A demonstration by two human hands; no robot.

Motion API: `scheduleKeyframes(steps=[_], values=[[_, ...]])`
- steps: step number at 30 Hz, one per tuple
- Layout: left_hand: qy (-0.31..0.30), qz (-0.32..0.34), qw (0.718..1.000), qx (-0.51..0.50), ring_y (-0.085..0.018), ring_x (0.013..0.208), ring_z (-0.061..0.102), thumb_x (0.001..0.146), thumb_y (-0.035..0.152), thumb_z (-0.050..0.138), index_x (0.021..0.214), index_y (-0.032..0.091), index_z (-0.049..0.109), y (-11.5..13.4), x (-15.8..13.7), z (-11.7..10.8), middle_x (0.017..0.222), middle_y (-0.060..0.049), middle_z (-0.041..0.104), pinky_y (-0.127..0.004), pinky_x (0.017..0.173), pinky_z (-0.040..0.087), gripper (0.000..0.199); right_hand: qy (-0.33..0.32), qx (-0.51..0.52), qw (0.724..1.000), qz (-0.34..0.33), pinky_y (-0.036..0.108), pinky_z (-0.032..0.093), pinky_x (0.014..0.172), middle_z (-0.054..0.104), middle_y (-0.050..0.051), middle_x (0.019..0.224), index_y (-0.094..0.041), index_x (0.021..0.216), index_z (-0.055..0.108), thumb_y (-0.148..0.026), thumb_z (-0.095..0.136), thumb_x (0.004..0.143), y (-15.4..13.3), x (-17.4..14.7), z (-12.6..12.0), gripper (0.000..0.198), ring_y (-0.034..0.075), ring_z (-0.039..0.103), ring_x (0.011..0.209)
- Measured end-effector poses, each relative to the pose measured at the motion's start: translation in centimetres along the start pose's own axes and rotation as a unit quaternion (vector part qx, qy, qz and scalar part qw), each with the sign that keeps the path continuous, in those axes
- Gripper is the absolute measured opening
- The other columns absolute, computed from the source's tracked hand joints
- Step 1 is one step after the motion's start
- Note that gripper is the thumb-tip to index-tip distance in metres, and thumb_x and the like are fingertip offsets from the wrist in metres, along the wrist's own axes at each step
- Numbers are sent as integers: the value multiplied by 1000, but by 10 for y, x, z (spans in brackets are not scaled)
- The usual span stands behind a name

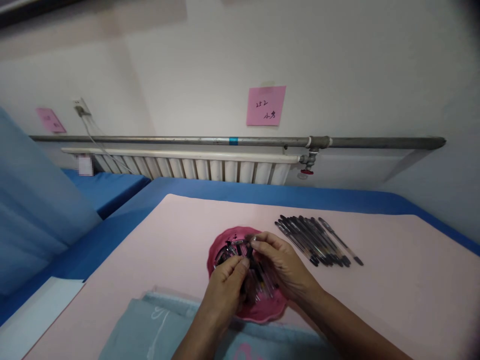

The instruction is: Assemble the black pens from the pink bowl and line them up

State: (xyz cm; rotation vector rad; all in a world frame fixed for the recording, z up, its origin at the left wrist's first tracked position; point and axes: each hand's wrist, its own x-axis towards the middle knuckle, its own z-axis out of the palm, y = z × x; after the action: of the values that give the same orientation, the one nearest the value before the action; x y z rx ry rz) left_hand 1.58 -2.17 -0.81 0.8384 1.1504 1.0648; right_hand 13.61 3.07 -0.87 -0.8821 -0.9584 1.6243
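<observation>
A pink bowl (258,316) with a wavy rim stands in front of me, holding clear tubes and dark pen parts (265,282). Over it, my left hand (225,287) is closed in a pinch on a small dark pen part (249,254). Thumb and fingers of my right hand (287,265) are pinched close above, at the upper end of what looks like the same dark piece. Fingers cover much of it, so its exact kind cannot be told. Right of the bowl lies a row of pens (313,242) with dark ends, one pen (339,240) slightly apart.
A pink sheet (393,280) covers the blue-edged table (262,192). Grey-blue cloth (150,320) lies at the near edge, a white sheet (41,310) at left. Behind are a radiator (213,170), a metal pipe (168,140) and a pink note (266,106). A blue curtain (33,210) hangs left.
</observation>
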Motion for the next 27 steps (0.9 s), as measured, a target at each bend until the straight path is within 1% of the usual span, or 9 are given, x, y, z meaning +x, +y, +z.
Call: scheduleKeyframes(steps=[5, 8, 14, 18, 20, 21, 23, 25, 27], values=[[-2, 6, 1000, 11, -6, 39, 26, 72, 57, 58, 63, 20, 44, -2, 2, -4, 47, 8, 38, -21, 41, 20, 41, -11, -5, 1000, 10, 24, 38, 57, 61, -1, 66, -17, 79, 69, -29, 76, 62, 4, 2, -5, 22, 10, 47, 57], [2, 55, 996, 76, -9, 46, 34, 78, 51, 54, 63, 19, 48, -3, 2, -8, 51, 6, 41, -21, 46, 26, 36, -8, -7, 1000, 7, 23, 38, 57, 61, -2, 65, -17, 75, 69, -28, 77, 62, 6, 3, -7, 19, 9, 48, 57], [90, 185, 942, 265, -16, 61, 52, 82, 37, 52, 70, 21, 66, 0, -1, -11, 64, -1, 60, -24, 60, 36, 25, -7, -48, 998, -29, 26, 43, 60, 61, -1, 65, -17, 71, 66, -32, 74, 65, 4, 2, -4, 17, 12, 51, 60], [118, 180, 941, 261, -17, 64, 56, 81, 35, 53, 82, 22, 70, 8, -1, -18, 70, -1, 66, -24, 61, 39, 21, -30, -145, 986, -71, 30, 45, 68, 63, -1, 70, -20, 83, 68, -31, 61, 77, 5, 3, -4, 14, 15, 56, 69], [151, 161, 941, 255, -16, 61, 54, 81, 37, 52, 81, 21, 69, 12, 0, -23, 65, 1, 63, -23, 58, 38, 23, -55, -277, 949, -138, 34, 45, 78, 66, 1, 80, -23, 91, 68, -25, 54, 81, 9, 5, -5, 17, 18, 58, 81], [164, 154, 940, 256, -15, 59, 53, 81, 37, 52, 80, 21, 68, 13, 0, -25, 62, 1, 61, -23, 56, 37, 23, -76, -356, 914, -179, 36, 44, 82, 66, 3, 87, -23, 94, 67, -21, 51, 82, 13, 6, -6, 20, 20, 58, 88], [171, 148, 938, 263, -15, 58, 52, 81, 38, 51, 79, 20, 68, 14, 1, -28, 60, 2, 60, -22, 55, 37, 24, -131, -503, 818, -246, 39, 42, 87, 66, 7, 99, -22, 96, 67, -13, 47, 83, 21, 9, -7, 25, 22, 56, 95], [163, 152, 937, 270, -15, 61, 54, 82, 37, 50, 80, 21, 67, 14, 1, -28, 63, 1, 63, -23, 57, 38, 24, -178, -602, 729, -272, 39, 42, 84, 65, 10, 101, -19, 95, 66, -10, 44, 84, 28, 10, -7, 27, 23, 55, 94], [152, 158, 934, 283, -16, 64, 56, 82, 37, 49, 79, 21, 67, 12, 1, -27, 67, 0, 65, -23, 60, 39, 24, -194, -658, 675, -272, 38, 42, 80, 65, 11, 95, -17, 91, 66, -11, 44, 85, 32, 11, -6, 24, 22, 55, 88]])
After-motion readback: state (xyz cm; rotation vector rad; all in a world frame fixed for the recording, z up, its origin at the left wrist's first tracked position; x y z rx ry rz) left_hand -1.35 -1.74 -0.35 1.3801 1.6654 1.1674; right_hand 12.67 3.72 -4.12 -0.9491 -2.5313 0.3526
